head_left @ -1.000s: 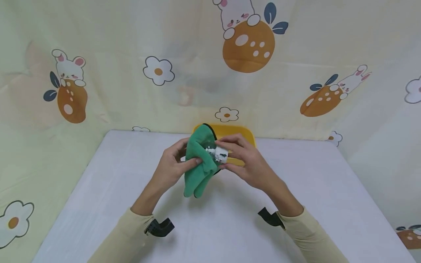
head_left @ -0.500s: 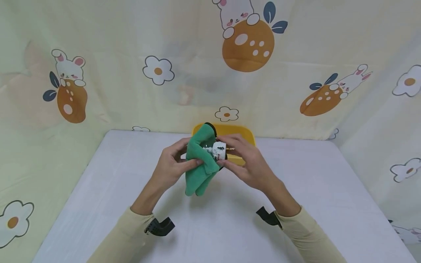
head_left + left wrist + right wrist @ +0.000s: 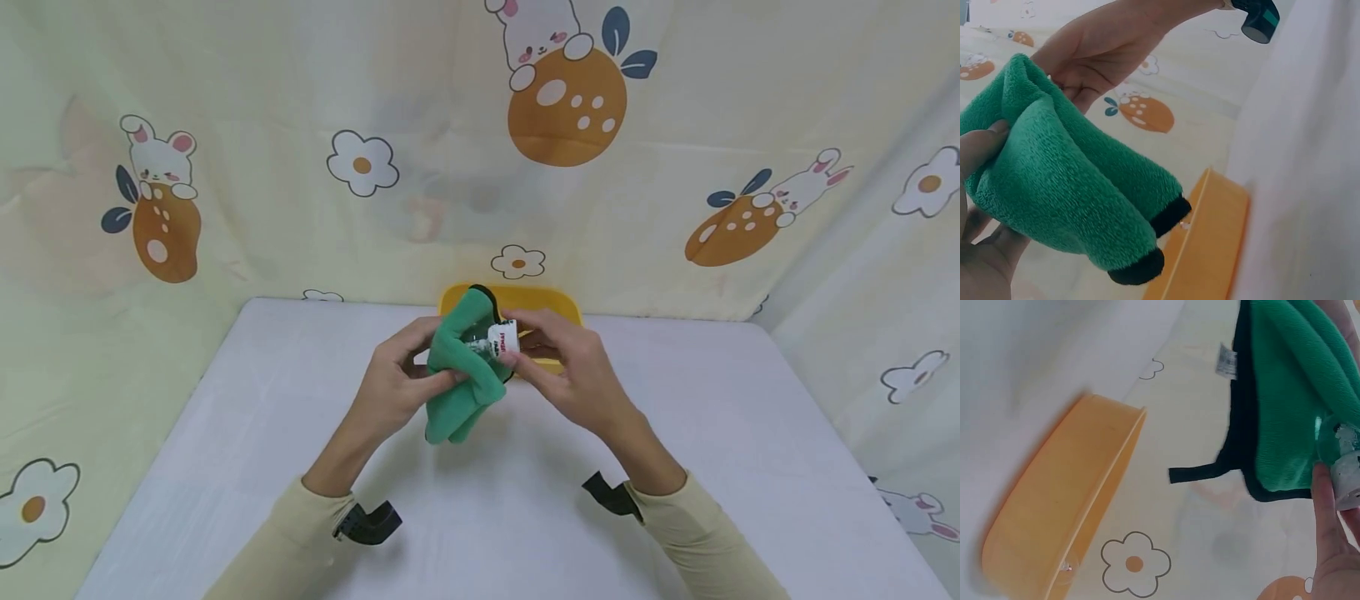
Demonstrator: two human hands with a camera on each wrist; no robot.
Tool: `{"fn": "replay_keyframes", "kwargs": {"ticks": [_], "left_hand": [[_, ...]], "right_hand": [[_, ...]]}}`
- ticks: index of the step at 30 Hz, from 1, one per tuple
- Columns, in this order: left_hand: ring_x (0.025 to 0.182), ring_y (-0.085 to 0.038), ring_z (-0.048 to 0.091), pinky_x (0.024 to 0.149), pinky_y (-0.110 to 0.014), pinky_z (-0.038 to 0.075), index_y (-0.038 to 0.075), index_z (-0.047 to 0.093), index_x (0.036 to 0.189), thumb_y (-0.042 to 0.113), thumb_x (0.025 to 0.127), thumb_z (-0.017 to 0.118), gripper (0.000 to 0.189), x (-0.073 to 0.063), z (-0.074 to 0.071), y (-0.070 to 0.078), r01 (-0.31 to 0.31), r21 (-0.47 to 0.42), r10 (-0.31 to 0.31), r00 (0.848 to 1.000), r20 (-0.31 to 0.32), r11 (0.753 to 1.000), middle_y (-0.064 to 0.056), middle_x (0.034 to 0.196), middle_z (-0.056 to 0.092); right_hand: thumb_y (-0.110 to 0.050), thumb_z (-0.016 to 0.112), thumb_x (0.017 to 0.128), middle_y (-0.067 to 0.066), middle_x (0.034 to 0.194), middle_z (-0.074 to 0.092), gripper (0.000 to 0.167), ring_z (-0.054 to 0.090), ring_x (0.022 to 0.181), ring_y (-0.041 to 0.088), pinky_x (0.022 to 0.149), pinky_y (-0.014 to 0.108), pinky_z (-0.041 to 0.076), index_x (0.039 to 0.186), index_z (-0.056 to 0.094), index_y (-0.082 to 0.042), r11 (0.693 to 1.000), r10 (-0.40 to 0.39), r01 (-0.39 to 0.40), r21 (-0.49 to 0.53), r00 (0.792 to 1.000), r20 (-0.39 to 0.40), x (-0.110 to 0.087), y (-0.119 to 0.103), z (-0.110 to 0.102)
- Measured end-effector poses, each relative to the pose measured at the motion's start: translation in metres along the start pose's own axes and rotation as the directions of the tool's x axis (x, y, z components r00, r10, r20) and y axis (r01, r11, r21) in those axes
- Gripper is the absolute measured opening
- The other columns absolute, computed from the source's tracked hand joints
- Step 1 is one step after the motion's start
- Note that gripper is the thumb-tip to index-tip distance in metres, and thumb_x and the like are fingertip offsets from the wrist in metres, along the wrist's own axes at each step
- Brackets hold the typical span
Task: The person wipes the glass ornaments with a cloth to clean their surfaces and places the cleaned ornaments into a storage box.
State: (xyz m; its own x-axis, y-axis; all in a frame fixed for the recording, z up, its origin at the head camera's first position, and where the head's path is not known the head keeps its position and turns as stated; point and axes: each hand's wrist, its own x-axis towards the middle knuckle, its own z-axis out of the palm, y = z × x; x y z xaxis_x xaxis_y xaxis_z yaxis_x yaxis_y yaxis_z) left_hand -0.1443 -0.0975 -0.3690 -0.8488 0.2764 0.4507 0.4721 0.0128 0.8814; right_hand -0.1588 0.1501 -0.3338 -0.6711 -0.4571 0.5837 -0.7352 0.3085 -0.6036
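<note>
My left hand (image 3: 393,375) holds a green towel (image 3: 459,404) with black edging, its thumb pressing the fabric from the front. A small snow globe (image 3: 502,339) lies sideways in the towel's folds. Its clear dome is partly wrapped in the cloth, and its white base with dark and red marks faces right. The fingers and thumb of my right hand (image 3: 567,362) pinch that base. In the right wrist view the clear dome (image 3: 1330,440) with a white figure inside shows against the towel. From the left wrist, the towel (image 3: 1060,169) hides the globe.
A yellow bin (image 3: 540,298) stands behind the hands at the table's back edge. A small clear round thing (image 3: 1067,569) shows at its rim in the right wrist view. Patterned curtain (image 3: 450,167) surrounds the white table (image 3: 675,400) at the back and sides.
The white base has turned between my right fingers, bringing red lettering to the front. My right thumb and fingers have shifted on it; the towel has moved slightly, with its lower corners a little higher.
</note>
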Motion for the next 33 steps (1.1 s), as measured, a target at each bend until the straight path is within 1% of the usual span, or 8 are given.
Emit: {"fn": "replay_keyframes", "kwargs": {"ticks": [3, 6, 11, 15, 20, 25, 28, 33], "left_hand": [[0.111, -0.025, 0.061, 0.087, -0.036, 0.062, 0.016, 0.058, 0.141, 0.005, 0.089, 0.077, 0.056, -0.001, 0.001, -0.002, -0.005, 0.023, 0.004, 1.0, 0.011, 1.0, -0.005, 0.131, 0.062], [0.11, -0.024, 0.062, 0.087, -0.034, 0.061, 0.016, 0.056, 0.143, 0.006, 0.089, 0.078, 0.059, -0.001, 0.002, -0.003, 0.01, 0.048, -0.01, 1.0, 0.01, 0.999, -0.004, 0.131, 0.061], [0.108, -0.025, 0.062, 0.087, -0.033, 0.061, 0.016, 0.056, 0.143, 0.004, 0.088, 0.078, 0.061, -0.001, 0.002, -0.004, 0.016, 0.055, -0.016, 1.0, -0.003, 0.998, -0.004, 0.131, 0.06], [0.11, -0.025, 0.061, 0.087, -0.034, 0.061, 0.017, 0.056, 0.143, 0.003, 0.088, 0.079, 0.061, 0.001, 0.003, -0.004, 0.007, 0.042, -0.007, 1.0, -0.002, 0.999, -0.003, 0.132, 0.06], [0.11, -0.025, 0.061, 0.088, -0.035, 0.061, 0.014, 0.057, 0.141, 0.001, 0.087, 0.078, 0.059, 0.001, 0.003, -0.003, 0.004, 0.017, -0.004, 1.0, -0.013, 1.0, -0.005, 0.13, 0.061], [0.112, -0.027, 0.062, 0.087, -0.036, 0.061, 0.012, 0.058, 0.141, 0.002, 0.088, 0.078, 0.057, 0.0, 0.002, -0.003, 0.031, -0.003, -0.031, 0.999, -0.025, 1.0, -0.008, 0.131, 0.062], [0.115, -0.029, 0.062, 0.088, -0.037, 0.061, 0.01, 0.057, 0.142, 0.003, 0.088, 0.078, 0.058, 0.0, 0.0, -0.003, 0.05, -0.022, -0.051, 0.998, -0.025, 0.999, -0.009, 0.133, 0.061], [0.118, -0.029, 0.062, 0.09, -0.039, 0.06, 0.01, 0.057, 0.142, 0.006, 0.089, 0.078, 0.057, 0.0, -0.003, -0.002, 0.087, -0.029, -0.087, 0.996, -0.024, 0.996, -0.008, 0.135, 0.062]], "right_hand": [[-0.005, 0.078, 0.088, 0.005, 0.102, 0.071, 0.046, 0.073, 0.086, 0.014, 0.076, 0.026, 0.062, 0.132, 0.065, -0.003, 0.999, 0.041, -0.041, -0.021, 0.999, -0.002, 0.0, -0.001, -0.002], [-0.012, 0.076, 0.091, 0.003, 0.098, 0.069, 0.047, 0.072, 0.085, 0.013, 0.076, 0.026, 0.062, 0.136, 0.064, -0.005, 0.994, 0.108, -0.106, -0.04, 0.993, 0.042, 0.001, -0.003, -0.006], [-0.018, 0.075, 0.093, 0.005, 0.112, 0.072, 0.05, 0.072, 0.096, 0.016, 0.082, 0.028, 0.062, 0.141, 0.062, -0.01, 0.977, 0.213, -0.211, -0.027, 0.97, 0.117, 0.003, -0.007, -0.014], [-0.015, 0.077, 0.091, 0.005, 0.122, 0.071, 0.051, 0.073, 0.098, 0.019, 0.083, 0.03, 0.061, 0.14, 0.063, -0.01, 0.976, 0.214, -0.218, 0.015, 0.969, 0.122, 0.003, -0.008, -0.017], [-0.006, 0.079, 0.086, 0.007, 0.124, 0.068, 0.055, 0.073, 0.1, 0.021, 0.086, 0.031, 0.061, 0.139, 0.062, -0.006, 0.989, 0.123, -0.132, 0.068, 0.985, 0.123, 0.002, -0.006, -0.014], [-0.003, 0.082, 0.082, 0.007, 0.126, 0.067, 0.056, 0.07, 0.108, 0.021, 0.088, 0.028, 0.06, 0.135, 0.065, -0.006, 1.0, -0.007, 0.005, 0.014, 0.995, 0.098, 0.003, -0.003, -0.011], [-0.001, 0.083, 0.08, 0.008, 0.129, 0.066, 0.055, 0.067, 0.115, 0.022, 0.092, 0.025, 0.058, 0.133, 0.067, -0.007, 0.995, -0.087, 0.091, -0.038, 0.992, 0.089, 0.004, -0.002, -0.011], [0.002, 0.085, 0.077, 0.008, 0.131, 0.065, 0.053, 0.063, 0.121, 0.023, 0.097, 0.022, 0.055, 0.126, 0.07, -0.008, 0.976, -0.194, 0.201, -0.086, 0.978, 0.081, 0.004, -0.001, -0.009]]}}
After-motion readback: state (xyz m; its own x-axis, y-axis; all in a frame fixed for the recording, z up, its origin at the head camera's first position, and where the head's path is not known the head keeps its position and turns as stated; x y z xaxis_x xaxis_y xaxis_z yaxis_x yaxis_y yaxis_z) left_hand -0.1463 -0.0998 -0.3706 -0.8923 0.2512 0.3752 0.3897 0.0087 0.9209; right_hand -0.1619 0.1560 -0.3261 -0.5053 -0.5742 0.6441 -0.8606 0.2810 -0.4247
